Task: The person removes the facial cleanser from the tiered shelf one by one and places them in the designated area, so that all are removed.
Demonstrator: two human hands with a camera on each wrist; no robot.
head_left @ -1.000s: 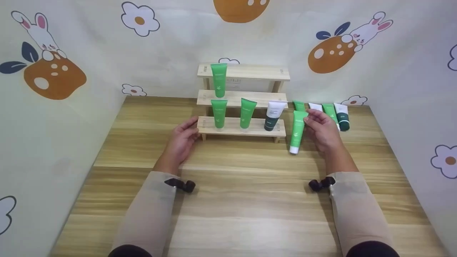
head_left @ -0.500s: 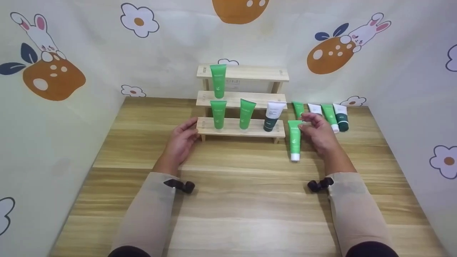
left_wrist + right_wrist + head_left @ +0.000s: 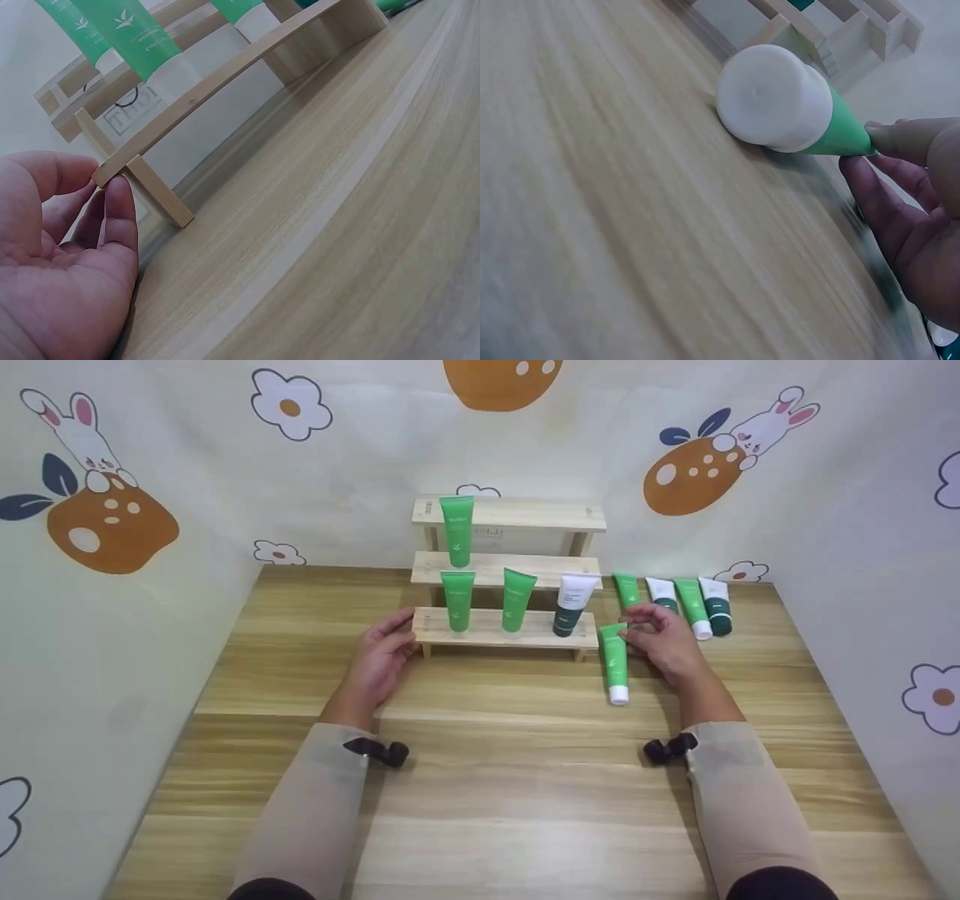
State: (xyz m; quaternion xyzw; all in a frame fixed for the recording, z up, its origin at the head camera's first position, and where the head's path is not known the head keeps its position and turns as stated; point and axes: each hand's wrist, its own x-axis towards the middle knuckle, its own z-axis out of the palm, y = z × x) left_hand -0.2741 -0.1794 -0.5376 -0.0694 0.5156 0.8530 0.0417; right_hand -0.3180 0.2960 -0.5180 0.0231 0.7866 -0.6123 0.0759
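Observation:
My right hand pinches a green squeeze tube by its flat crimped end, between thumb and fingers. The tube's white cap points toward me, low over the table just right of the stand. My left hand grips the left end of the lowest step of a three-step wooden display stand; in the left wrist view the thumb lies above the board and fingers below. On the lowest step stand two green tubes and a white and dark green tube. Another green tube stands on the middle step.
Behind my right hand several tubes lie in a row: a green one, a white and dark green one, another green one and another white and dark green one. A patterned cloth hangs around the wooden table.
My right hand has brought the green tube a little left and toward me, lower beside the stand. My left hand has stayed at the step's end.

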